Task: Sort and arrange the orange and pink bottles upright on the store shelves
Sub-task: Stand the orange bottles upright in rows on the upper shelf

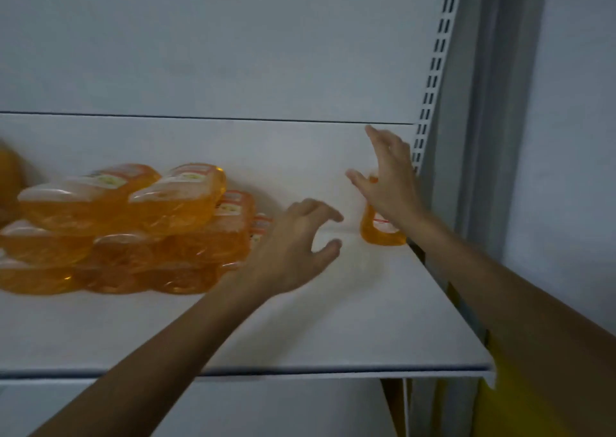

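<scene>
One orange bottle (380,234) stands upright at the back right corner of the white shelf (333,330), close to the slotted upright rail (433,70). The right hand (388,183) is in front of its upper half with fingers spread and straight, gripping nothing; whether the palm touches the bottle cannot be told. The left hand (293,246) hovers over the bare middle of the shelf, thumb and fingers loosely curved and apart, holding nothing. Behind it, on the left, a pile of orange bottles (133,230) lies on its sides, stacked in layers against the back panel (200,36).
</scene>
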Available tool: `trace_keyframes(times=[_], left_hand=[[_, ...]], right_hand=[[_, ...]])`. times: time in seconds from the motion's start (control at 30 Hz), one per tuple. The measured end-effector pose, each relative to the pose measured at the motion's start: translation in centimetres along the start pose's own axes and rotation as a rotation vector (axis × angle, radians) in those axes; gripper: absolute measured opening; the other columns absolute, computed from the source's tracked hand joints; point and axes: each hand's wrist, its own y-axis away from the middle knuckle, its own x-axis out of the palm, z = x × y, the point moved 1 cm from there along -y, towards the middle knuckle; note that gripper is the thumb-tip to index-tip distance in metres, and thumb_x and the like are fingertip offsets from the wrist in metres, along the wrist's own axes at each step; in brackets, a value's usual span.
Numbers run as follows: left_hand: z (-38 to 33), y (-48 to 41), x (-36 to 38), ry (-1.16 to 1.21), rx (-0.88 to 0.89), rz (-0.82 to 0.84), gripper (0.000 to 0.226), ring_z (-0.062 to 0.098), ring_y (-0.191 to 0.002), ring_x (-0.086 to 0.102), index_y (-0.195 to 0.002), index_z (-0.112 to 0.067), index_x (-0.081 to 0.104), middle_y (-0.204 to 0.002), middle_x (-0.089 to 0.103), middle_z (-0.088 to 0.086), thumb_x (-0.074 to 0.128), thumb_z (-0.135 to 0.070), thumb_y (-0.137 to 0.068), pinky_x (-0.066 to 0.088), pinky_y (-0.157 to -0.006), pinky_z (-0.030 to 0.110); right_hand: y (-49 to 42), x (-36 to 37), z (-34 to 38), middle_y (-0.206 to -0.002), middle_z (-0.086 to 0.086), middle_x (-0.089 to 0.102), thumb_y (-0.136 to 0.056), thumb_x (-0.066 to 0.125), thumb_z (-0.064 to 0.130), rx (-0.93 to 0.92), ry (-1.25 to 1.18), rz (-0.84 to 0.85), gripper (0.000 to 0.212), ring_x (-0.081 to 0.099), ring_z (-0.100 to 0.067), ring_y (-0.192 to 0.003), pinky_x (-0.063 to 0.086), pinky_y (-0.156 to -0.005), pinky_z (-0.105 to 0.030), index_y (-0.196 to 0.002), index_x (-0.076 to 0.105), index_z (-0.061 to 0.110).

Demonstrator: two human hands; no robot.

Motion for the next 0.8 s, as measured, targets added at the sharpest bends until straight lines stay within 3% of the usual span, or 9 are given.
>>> trace_keyframes(times=[0.1,0.2,0.33,0.43,0.5,0.57,0.63,0.7,0.8], left_hand=[[0.9,1.3,-6.3,-0.032,-0.027,-0.234,0.035,0.014,-0.111,0.051,-0.113,-0.018,0.061,-0.119,0.059,0.0,0.054,-0.035,-0.084,0.038,-0.091,0.022],[4.3,2.8,-10.6,-0.187,-0.296,-0.308,0.04,0.018,-0.121,0.045,-0.125,-0.017,0.054,-0.132,0.05,0.004,0.058,-0.034,-0.088,0.036,-0.096,0.027],[7.7,4.7,-11.8,-0.311,-0.584,-0.103,0.067,0.027,-0.123,0.046,-0.134,-0.013,0.044,-0.137,0.048,0.012,0.042,-0.06,-0.087,0.038,-0.101,0.042],[8.3,5.2,-11.5,-0.38,-0.574,0.044,0.085,0.029,-0.122,0.049,-0.139,-0.016,0.036,-0.133,0.053,0.012,0.028,-0.075,-0.078,0.035,-0.105,0.047],[8.6,5.2,-11.6,-0.421,-0.524,0.071,0.087,0.027,-0.123,0.049,-0.142,-0.021,0.03,-0.13,0.056,0.008,0.033,-0.077,-0.076,0.03,-0.107,0.048],[8.9,5.2,-11.5,-0.439,-0.489,0.035,0.085,0.026,-0.125,0.048,-0.142,-0.022,0.03,-0.13,0.056,0.006,0.04,-0.075,-0.076,0.025,-0.11,0.05],[9.0,5.6,-11.2,-0.367,-0.457,-0.059,0.085,0.026,-0.129,0.044,-0.14,-0.022,0.034,-0.134,0.054,0.005,0.051,-0.072,-0.073,0.02,-0.112,0.051],[9.0,6.1,-11.1,-0.24,-0.371,-0.197,0.09,0.026,-0.129,0.043,-0.135,-0.022,0.042,-0.135,0.052,0.005,0.063,-0.072,-0.063,0.027,-0.111,0.05],[8.1,6.4,-10.8,-0.029,-0.299,-0.348,0.105,0.021,-0.127,0.041,-0.136,-0.02,0.04,-0.138,0.047,0.006,0.072,-0.069,-0.05,0.038,-0.101,0.037]], right_hand=[[-0.6,2.1,5.7,-0.128,-0.007,0.054,-0.09,0.059,0.036,0.018,-0.223,0.197,0.058,0.051,-0.018,-0.116,0.041,-0.099,-0.031,-0.14,0.04,0.014],[-0.6,4.6,10.9,-0.131,-0.009,0.054,-0.091,0.056,0.04,0.054,-0.385,0.323,0.058,0.056,-0.015,-0.104,0.041,-0.086,-0.024,-0.14,0.038,0.015],[-2.3,8.0,15.2,-0.138,-0.008,0.046,-0.089,0.046,0.06,0.167,-0.399,0.47,0.069,0.049,-0.024,-0.12,0.04,-0.088,-0.032,-0.142,0.033,0.017],[-3.7,10.3,16.8,-0.093,-0.001,0.05,-0.074,0.04,0.082,0.276,-0.36,0.679,0.08,0.052,-0.022,-0.092,0.042,-0.066,-0.031,-0.112,0.052,0.013],[-4.0,11.1,17.3,-0.075,0.003,0.044,-0.073,0.048,0.078,0.286,-0.35,0.667,0.066,0.049,-0.016,-0.07,0.036,-0.055,-0.028,-0.088,0.053,0.014],[-3.9,11.4,17.6,-0.069,0.001,0.048,-0.077,0.057,0.067,0.282,-0.385,0.609,0.053,0.047,-0.012,-0.062,0.037,-0.054,-0.026,-0.073,0.05,0.015],[-3.7,11.2,17.6,-0.086,-0.008,0.061,-0.078,0.061,0.061,0.286,-0.474,0.565,0.052,0.056,-0.013,-0.075,0.047,-0.063,-0.028,-0.09,0.059,0.01],[-3.7,10.3,17.7,-0.107,-0.006,0.061,-0.079,0.065,0.053,0.308,-0.593,0.489,0.051,0.06,-0.015,-0.093,0.054,-0.077,-0.034,-0.109,0.052,0.014],[-4.0,7.2,17.8,-0.114,0.0,0.054,-0.078,0.073,0.039,0.268,-0.714,0.335,0.058,0.061,-0.017,-0.1,0.056,-0.081,-0.032,-0.122,0.041,0.019]])
